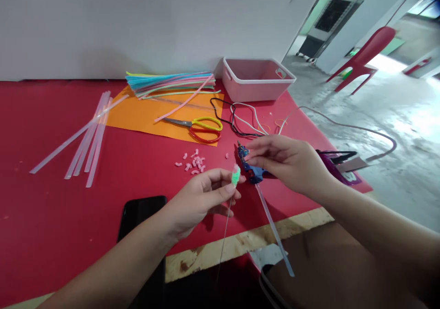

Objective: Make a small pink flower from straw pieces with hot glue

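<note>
Left hand (204, 196) pinches a green-and-pink chenille tuft (235, 176) on wire (225, 231), left of the glue gun (255, 174), right hand (294, 164) at the gun, fingers bent, grip I can't tell

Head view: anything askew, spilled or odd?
Mildly. The long stick in the blue glue gun juts past the table edge, so it might get knocked. One translucent stick lies slantwise across the other sticks. Small pink pieces lie loose, with one stray piece apart. No obvious damage.
</note>
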The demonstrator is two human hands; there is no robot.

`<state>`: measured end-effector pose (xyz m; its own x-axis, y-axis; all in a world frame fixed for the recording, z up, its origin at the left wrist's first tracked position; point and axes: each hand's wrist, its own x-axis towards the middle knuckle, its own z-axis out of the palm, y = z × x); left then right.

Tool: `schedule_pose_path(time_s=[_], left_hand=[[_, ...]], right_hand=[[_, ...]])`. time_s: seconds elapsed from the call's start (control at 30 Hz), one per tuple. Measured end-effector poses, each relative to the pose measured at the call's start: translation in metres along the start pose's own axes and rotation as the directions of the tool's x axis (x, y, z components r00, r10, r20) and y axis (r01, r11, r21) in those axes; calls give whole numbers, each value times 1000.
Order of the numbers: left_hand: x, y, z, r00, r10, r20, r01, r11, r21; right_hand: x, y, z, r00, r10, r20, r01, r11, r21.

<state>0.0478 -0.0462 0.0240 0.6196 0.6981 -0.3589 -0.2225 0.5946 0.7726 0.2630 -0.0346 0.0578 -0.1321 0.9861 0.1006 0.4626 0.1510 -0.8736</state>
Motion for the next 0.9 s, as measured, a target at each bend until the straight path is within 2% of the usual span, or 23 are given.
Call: schedule_pose_path(time_s=[0.07, 0.17, 0.23, 0.37, 0.47, 0.63, 0.8, 0.9], left_hand=[[0, 0, 1, 999, -5, -32, 4, 1000, -18], [-1, 1, 4, 997, -6, -83, 0, 998, -67], [0, 2, 7, 992, -8, -129, -6, 994, -105], [2, 2, 13, 971, -2, -237, -44, 981, -189], [2, 0, 17, 958, 13, -287, -79, 972, -221], [0, -7, 17, 969, -9, -246, -11, 997, -82], [-1, -11, 16, 972, 59, -227, -50, 998, 48], [0, -11, 16, 976, 57, -209, -43, 997, 72]], right_hand=[[-8, -1, -1, 999, 38, -32, -36, 998, 44], [-16, -4, 2, 997, 40, -71, -39, 999, 14], [-21, -5, 6, 999, 13, -47, -14, 1000, -15], [-31, -6, 15, 993, -108, 52, 112, 990, -90], [-37, -6, 22, 991, -114, 65, 120, 988, -100], [-39, -6, 32, 998, -16, 62, 19, 999, -45], [-40, -6, 36, 997, 70, 36, -73, 995, 61], [-42, -7, 38, 993, 117, 28, -119, 985, 124]])
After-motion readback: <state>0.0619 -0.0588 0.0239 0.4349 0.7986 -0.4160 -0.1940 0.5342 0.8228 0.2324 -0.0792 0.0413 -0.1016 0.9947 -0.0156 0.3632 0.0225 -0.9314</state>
